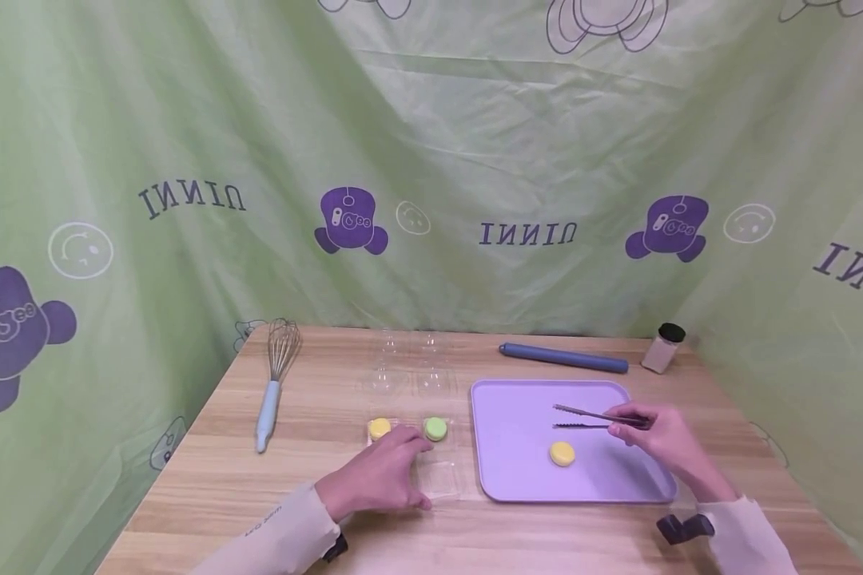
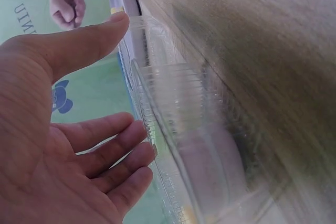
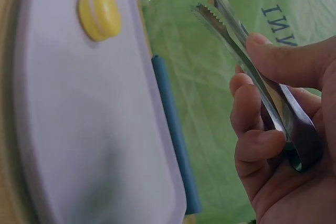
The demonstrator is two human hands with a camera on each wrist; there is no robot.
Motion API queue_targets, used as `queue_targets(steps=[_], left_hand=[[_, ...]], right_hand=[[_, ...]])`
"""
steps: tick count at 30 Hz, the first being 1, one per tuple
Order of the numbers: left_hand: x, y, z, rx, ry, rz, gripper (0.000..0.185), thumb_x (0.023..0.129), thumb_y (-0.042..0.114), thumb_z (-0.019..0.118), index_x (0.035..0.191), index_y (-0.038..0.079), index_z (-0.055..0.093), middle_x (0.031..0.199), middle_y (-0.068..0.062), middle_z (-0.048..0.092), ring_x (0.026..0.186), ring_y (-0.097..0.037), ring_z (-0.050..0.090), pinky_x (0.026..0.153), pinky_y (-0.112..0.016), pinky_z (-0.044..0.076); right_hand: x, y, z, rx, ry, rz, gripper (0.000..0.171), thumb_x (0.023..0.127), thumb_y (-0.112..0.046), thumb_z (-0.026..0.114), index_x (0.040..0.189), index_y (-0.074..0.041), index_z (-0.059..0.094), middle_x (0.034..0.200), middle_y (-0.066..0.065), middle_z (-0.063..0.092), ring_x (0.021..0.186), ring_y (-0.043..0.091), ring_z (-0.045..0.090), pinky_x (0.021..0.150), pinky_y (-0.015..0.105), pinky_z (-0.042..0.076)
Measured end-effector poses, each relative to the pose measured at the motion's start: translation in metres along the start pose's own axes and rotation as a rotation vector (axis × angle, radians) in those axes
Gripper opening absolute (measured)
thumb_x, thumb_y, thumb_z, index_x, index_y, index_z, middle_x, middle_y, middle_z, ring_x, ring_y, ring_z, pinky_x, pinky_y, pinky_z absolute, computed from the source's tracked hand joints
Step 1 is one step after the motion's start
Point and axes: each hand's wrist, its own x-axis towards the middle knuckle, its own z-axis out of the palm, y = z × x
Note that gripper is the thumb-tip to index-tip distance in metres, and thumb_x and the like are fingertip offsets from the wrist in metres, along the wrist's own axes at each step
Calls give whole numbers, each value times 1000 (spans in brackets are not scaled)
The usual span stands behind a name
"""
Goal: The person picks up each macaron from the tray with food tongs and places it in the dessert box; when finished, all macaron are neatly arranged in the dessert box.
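Note:
My right hand (image 1: 654, 435) holds metal tongs (image 3: 231, 40) with serrated tips, which stand apart with nothing between them. They are raised over the lilac tray (image 1: 511, 471), close to a yellow macaron (image 1: 562, 454) lying on it. At the clear plastic macaron box (image 1: 442, 477), my left hand (image 1: 381, 471) spreads over the left part, thumb toward the near edge and fingertips right at the rim. Inside the box are a green macaron (image 1: 435, 429) and a yellow macaron (image 1: 379, 428) in the far row. The hand hides some compartments.
The box's clear domed lid (image 1: 431, 379) lies folded back behind it. On the left is a whisk (image 1: 269, 407) with a blue handle. Behind the tray lies a blue rolling pin (image 1: 564, 357), beside a black-capped jar (image 1: 663, 349). A green printed curtain (image 1: 431, 160) borders the table.

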Motion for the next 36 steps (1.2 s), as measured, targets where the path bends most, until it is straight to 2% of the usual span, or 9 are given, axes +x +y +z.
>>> queue_targets(steps=[4,7,10,15,24,36], left_hand=[[0,-1,1,-5,-3,3,83,66,52,89,133,9,64,138,-6,60,127,-21,56,113,-41,50],[0,-1,1,-13,-3,5,82,65,51,89,131,9,65,138,-6,60,127,-21,56,113,-41,50],[1,-2,1,-17,-7,3,81,65,51,89,131,10,65,138,-5,61,127,-21,56,112,-40,50],[1,-3,1,-15,-7,6,82,66,52,89,132,10,65,138,-6,61,128,-21,56,113,-41,50],[0,-5,0,2,10,14,83,66,53,89,131,7,65,136,-7,61,127,-22,56,113,-40,50],[2,-4,2,2,15,30,81,64,52,89,129,9,67,132,-5,63,124,-20,56,111,-37,50]], right_hand=[[-5,8,8,-27,-33,8,27,84,-14,81,108,-2,76,86,8,74,67,1,57,59,20,51],[-8,13,14,-107,-54,4,25,81,-18,83,104,-10,78,98,7,77,75,-3,56,65,18,49],[-10,16,18,-175,-63,-21,23,79,-22,85,100,-17,78,102,6,78,82,-4,56,70,17,47],[-11,19,18,-213,-70,-38,22,79,-24,85,99,-21,78,103,3,78,86,0,59,74,18,47],[-15,20,12,-233,-112,-32,22,80,-24,83,100,-17,78,102,6,77,85,4,62,74,19,50],[-13,28,17,-269,-49,-51,19,78,-22,84,96,-22,79,98,2,79,86,0,63,74,19,50]])
